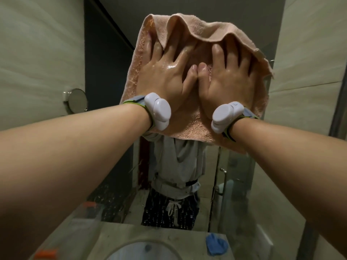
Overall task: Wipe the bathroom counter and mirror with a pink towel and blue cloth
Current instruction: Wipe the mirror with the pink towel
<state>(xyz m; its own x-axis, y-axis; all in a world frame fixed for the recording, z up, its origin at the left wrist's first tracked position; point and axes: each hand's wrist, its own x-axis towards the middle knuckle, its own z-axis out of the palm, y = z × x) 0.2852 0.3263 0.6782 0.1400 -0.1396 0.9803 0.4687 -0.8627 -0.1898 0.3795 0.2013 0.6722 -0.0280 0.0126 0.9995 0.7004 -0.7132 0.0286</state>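
Observation:
Both my hands press the pink towel [189,126] flat against the mirror [240,181], high up in front of me. My left hand [165,76] lies with fingers spread on the towel's left half. My right hand [229,77] lies spread on the right half, thumbs touching in the middle. The towel's top edge folds over my fingertips and hides them. Both hands look wet. The blue cloth [216,244] lies crumpled on the counter [120,233] below, right of the sink.
The white sink basin [142,250] sits at the bottom centre. A small round mirror [77,100] is fixed to the left wall. An orange object [46,253] lies on the counter's left. The mirror reflects a person's torso and a glass shower door.

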